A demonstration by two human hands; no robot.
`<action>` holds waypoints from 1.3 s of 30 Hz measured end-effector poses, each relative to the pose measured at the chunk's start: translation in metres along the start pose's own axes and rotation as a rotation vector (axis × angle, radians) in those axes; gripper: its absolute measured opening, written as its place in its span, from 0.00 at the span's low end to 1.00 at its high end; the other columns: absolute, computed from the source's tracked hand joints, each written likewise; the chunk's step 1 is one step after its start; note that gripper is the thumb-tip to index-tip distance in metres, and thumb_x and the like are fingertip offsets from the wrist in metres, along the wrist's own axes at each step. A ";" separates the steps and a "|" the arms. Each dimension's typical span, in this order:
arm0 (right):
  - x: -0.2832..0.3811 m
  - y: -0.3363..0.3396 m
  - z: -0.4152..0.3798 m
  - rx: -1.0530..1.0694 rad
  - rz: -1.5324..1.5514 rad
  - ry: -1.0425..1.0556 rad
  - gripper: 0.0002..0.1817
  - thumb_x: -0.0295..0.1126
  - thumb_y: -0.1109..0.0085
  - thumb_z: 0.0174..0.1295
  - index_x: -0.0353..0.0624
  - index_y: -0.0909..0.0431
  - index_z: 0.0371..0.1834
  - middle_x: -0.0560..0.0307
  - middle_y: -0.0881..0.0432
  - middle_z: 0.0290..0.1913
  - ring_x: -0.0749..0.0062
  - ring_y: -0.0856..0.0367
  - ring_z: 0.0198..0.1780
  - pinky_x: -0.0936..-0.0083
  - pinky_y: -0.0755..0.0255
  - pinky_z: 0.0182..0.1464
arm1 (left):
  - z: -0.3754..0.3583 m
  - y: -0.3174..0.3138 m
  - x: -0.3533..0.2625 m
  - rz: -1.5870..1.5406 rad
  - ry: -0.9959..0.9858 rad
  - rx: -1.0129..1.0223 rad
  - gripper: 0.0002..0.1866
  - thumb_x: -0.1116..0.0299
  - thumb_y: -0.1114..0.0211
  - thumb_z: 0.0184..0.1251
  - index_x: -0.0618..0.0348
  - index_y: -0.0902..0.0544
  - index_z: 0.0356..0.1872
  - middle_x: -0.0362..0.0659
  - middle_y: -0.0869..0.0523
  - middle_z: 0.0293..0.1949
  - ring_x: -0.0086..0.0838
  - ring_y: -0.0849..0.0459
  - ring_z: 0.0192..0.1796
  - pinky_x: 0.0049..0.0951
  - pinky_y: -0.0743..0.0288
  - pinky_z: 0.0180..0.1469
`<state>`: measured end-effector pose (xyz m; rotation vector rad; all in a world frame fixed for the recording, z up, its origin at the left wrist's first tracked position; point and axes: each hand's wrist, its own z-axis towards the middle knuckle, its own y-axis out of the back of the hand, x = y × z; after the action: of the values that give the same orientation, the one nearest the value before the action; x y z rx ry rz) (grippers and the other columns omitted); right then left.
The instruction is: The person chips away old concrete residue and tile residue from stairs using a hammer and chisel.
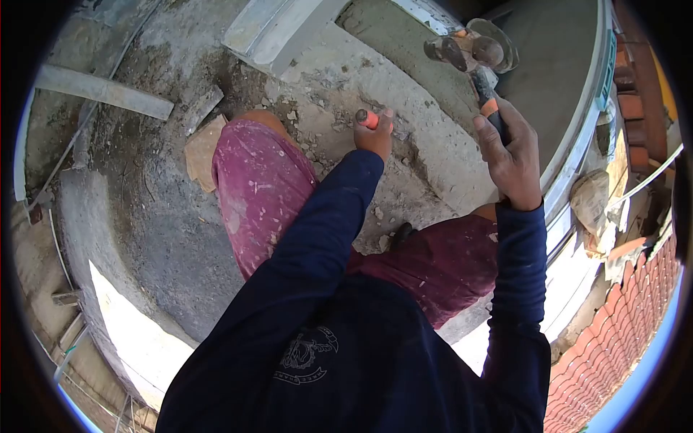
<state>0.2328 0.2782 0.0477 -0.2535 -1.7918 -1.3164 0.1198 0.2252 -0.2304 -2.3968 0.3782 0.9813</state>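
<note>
My left hand (375, 137) is closed around a chisel (367, 118) with an orange grip; its dark struck end points up toward me. The chisel's lower end is hidden behind the hand, over broken concrete. My right hand (514, 153) grips a hammer (484, 92) by its black and orange handle. The hammer's head is raised, up and to the right of the chisel, and looks smeared. Beside the left hand runs a rough, chipped concrete ledge (411, 108), with loose rubble (328, 128) around it.
A pale concrete block (278, 32) stands at the top. A board (105, 92) and a broken piece (204, 108) lie to the left. Smooth grey cement (552, 79) is at the upper right, with red roof tiles (621, 332) beyond the edge. My knees flank the work area.
</note>
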 end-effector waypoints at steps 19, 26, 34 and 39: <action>0.067 -0.088 0.109 0.715 -0.754 0.575 0.19 0.35 0.42 0.67 0.35 0.25 0.56 0.37 0.18 0.38 0.38 0.21 0.39 0.54 0.28 0.44 | 0.020 0.015 0.027 0.177 -0.188 0.098 0.21 0.57 0.23 0.56 0.64 0.21 0.38 0.45 0.17 0.33 0.32 0.20 0.34 0.34 0.24 0.41; 0.127 -0.120 0.102 0.283 -0.278 0.615 0.17 0.33 0.42 0.67 0.31 0.30 0.52 0.32 0.21 0.33 0.37 0.23 0.35 0.57 0.29 0.33 | 0.023 0.012 0.032 0.220 -0.183 0.045 0.23 0.56 0.23 0.56 0.64 0.21 0.40 0.46 0.16 0.33 0.34 0.18 0.35 0.35 0.23 0.44; 0.062 -0.108 0.118 0.707 -0.708 0.500 0.17 0.36 0.41 0.66 0.34 0.26 0.51 0.34 0.20 0.33 0.36 0.22 0.39 0.52 0.30 0.43 | 0.023 0.014 0.027 0.224 -0.145 -0.004 0.20 0.58 0.24 0.57 0.64 0.21 0.37 0.44 0.17 0.32 0.31 0.18 0.35 0.34 0.24 0.42; 0.151 -0.132 0.111 0.385 -0.326 0.693 0.14 0.31 0.39 0.65 0.33 0.28 0.48 0.36 0.22 0.30 0.34 0.25 0.33 0.56 0.30 0.36 | 0.020 0.015 0.025 0.285 -0.140 0.008 0.23 0.57 0.28 0.58 0.67 0.21 0.44 0.52 0.13 0.37 0.41 0.14 0.40 0.38 0.23 0.46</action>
<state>0.0037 0.2698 0.0637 0.6577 -1.4602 -1.0542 0.1194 0.2221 -0.2659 -2.2902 0.6836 1.2614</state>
